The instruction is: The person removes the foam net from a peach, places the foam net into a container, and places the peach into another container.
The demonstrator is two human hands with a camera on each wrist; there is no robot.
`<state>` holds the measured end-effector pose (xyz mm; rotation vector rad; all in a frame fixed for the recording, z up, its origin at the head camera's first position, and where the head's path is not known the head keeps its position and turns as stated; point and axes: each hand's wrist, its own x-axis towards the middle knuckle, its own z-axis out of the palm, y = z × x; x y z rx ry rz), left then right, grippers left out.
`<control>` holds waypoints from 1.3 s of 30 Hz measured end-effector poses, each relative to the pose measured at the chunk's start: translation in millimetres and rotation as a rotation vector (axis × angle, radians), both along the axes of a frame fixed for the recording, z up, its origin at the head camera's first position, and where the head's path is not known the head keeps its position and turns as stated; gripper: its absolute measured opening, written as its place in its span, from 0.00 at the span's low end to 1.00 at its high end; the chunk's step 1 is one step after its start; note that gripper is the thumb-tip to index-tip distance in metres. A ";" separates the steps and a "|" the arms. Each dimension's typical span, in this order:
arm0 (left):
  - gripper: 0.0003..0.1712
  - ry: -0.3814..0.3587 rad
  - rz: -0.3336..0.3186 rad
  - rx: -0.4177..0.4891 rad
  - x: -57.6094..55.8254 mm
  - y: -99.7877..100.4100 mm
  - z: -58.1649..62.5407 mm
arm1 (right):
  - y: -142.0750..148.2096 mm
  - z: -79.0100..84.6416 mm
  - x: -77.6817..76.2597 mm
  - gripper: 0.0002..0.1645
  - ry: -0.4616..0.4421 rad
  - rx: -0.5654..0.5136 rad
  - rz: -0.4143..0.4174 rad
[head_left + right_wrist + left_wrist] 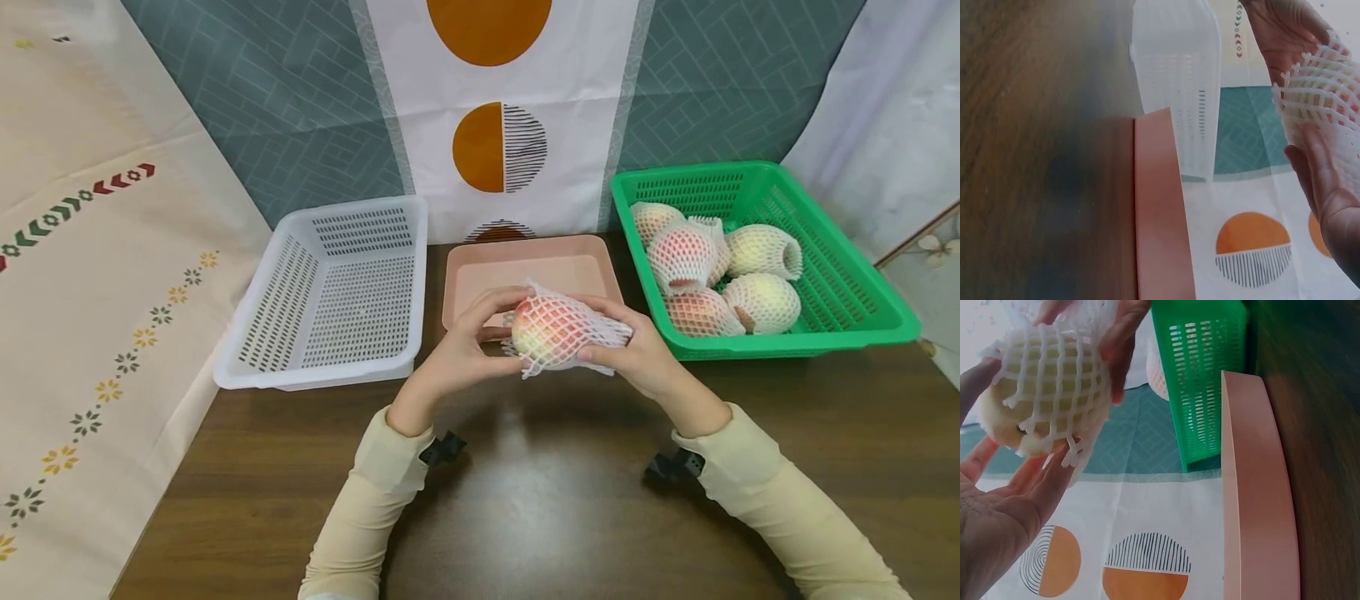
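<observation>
Between both hands, over the front of a pink tray [532, 258], is a red-and-yellow round fruit [527, 321] partly covered by a white foam net [573, 329]. My left hand [472, 337] holds the fruit's bare left end, thumb at the front and fingers behind. My right hand [641, 346] pinches the net around its right half, where the loose mesh narrows past the fruit. The left wrist view shows the fruit's yellowish end [1004, 419] poking out of the mesh. Right-hand fingers [1319, 159] lie against the net in the right wrist view.
A white slotted basket [322, 367] stands to the left of the tray. On the right, a green basket [847, 308] contains several netted fruits [761, 304]. All stand on a dark wooden table [525, 517] before a patterned cloth [300, 100].
</observation>
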<state>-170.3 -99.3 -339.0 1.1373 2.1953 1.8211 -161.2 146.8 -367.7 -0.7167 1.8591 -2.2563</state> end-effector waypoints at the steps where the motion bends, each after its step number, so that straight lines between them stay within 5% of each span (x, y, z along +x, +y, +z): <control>1: 0.43 0.003 0.010 0.000 -0.1 -0.4 0.3 | -1.6 0.9 0.5 0.29 -0.003 -0.007 -0.009; 9: 0.42 -0.094 0.008 0.032 0.7 -2.4 0.7 | -7.2 5.6 1.5 0.30 -0.025 -0.032 -0.023; 16: 0.39 -0.017 0.022 0.048 1.7 -7.6 2.9 | -7.4 9.9 3.0 0.33 0.018 0.067 -0.042; 24: 0.37 0.005 -0.002 0.059 -0.9 -11.1 2.4 | -3.4 13.3 5.3 0.35 0.111 0.220 -0.152; 30: 0.38 0.009 0.021 0.045 -0.8 -14.8 -0.1 | -1.2 14.4 7.3 0.38 0.204 0.217 -0.176; 39: 0.40 0.010 0.071 0.011 -1.1 -20.1 -1.6 | -4.0 17.7 7.7 0.25 0.275 0.290 -0.166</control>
